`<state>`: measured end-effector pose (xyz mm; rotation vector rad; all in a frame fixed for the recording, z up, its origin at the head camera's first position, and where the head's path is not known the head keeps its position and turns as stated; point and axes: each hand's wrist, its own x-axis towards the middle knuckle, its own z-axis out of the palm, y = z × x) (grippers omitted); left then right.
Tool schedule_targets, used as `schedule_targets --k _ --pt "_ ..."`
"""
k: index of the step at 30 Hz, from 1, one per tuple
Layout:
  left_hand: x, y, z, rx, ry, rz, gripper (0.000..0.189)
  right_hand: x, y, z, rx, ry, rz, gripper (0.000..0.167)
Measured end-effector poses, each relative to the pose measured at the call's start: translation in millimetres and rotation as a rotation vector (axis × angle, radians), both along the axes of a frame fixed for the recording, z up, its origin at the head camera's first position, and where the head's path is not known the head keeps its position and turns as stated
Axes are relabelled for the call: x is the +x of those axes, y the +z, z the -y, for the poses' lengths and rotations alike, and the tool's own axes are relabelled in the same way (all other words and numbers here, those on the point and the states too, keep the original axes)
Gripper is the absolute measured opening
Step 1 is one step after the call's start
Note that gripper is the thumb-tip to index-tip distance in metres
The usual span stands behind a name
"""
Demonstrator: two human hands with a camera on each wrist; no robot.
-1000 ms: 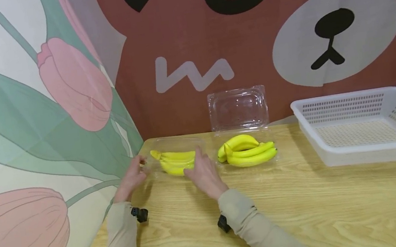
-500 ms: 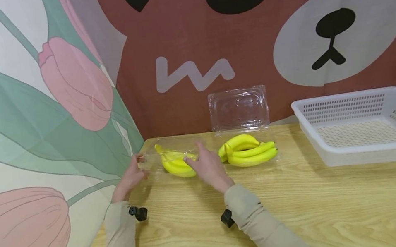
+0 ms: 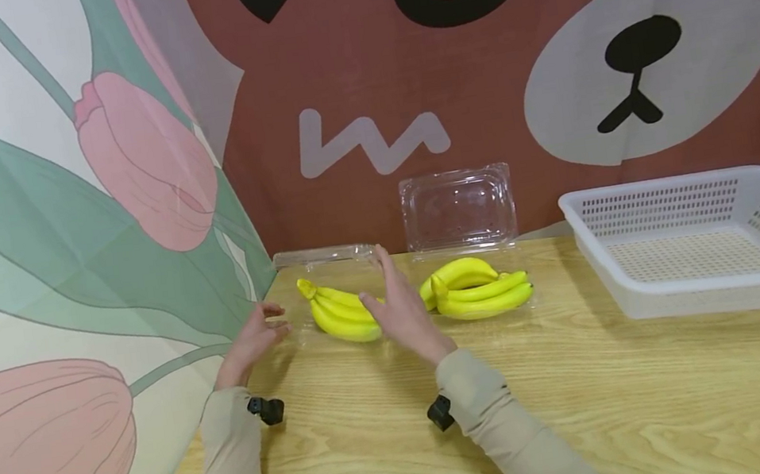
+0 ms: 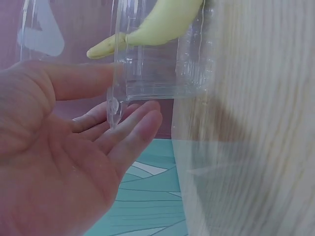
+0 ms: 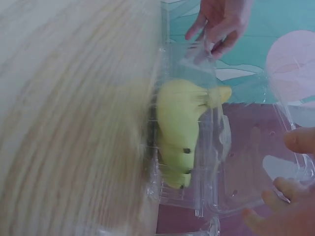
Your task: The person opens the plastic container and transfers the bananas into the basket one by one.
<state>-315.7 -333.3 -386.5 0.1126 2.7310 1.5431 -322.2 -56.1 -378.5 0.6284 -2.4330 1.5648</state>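
A clear plastic clamshell box (image 4: 152,91) with a bunch of yellow bananas (image 3: 338,314) inside stands at the table's back left corner. Its hinged lid (image 3: 325,255) is swung up and back behind the bananas. My left hand (image 3: 257,340) pinches the box's left rim, thumb on one side and fingers beneath, as the left wrist view shows. At the other end is my right hand (image 3: 404,310), thumb and fingers spread, fingertips close to the lid's right edge. From the right wrist, the bananas' dark tips (image 5: 186,151) show through the clear wall.
Just right stands a second clear clamshell (image 3: 459,210), lid upright, holding more bananas (image 3: 481,292). A white perforated plastic basket (image 3: 726,291) sits farther right on the wooden table (image 3: 589,402). Printed cloths hang behind the table (image 3: 353,32) and at the left (image 3: 37,314).
The left box's lid has swung from low over the bananas up and back. The bunch has shifted, its stem end now higher. My right hand has moved slightly right; the left stays at the rim.
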Motion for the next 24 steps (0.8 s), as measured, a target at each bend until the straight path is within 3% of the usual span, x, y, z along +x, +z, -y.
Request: schedule_targets --k 4,9,13,16,20,24 --pt "-0.9 3.4 -3.3 -0.156 0.006 -0.017 0.053 -1.1 1.8 -4.1 0.022 0.059 -0.012 0.083" --pt "0.2 13.1 -14.1 -0.353 0.002 -0.077 0.061 -1.1 3.1 -5.5 0.025 0.063 -0.012 0.081" --pt "2.7 21.5 -24.9 -0.415 -0.041 -0.078 0.069 -1.2 4.0 -5.3 0.023 0.04 0.004 0.079" --pt "3.5 23.6 -30.8 -0.415 -0.084 -0.037 0.079 -0.9 5.3 -6.0 0.042 0.013 -0.014 0.069" --pt "2.3 18.9 -34.9 -0.411 -0.128 0.014 0.09 -0.9 7.9 -7.6 0.118 0.007 -0.09 0.056" --pt "-2.3 12.7 -37.5 -0.45 -0.127 0.009 0.092 -1.3 10.0 -10.7 0.148 0.024 -0.121 0.06"
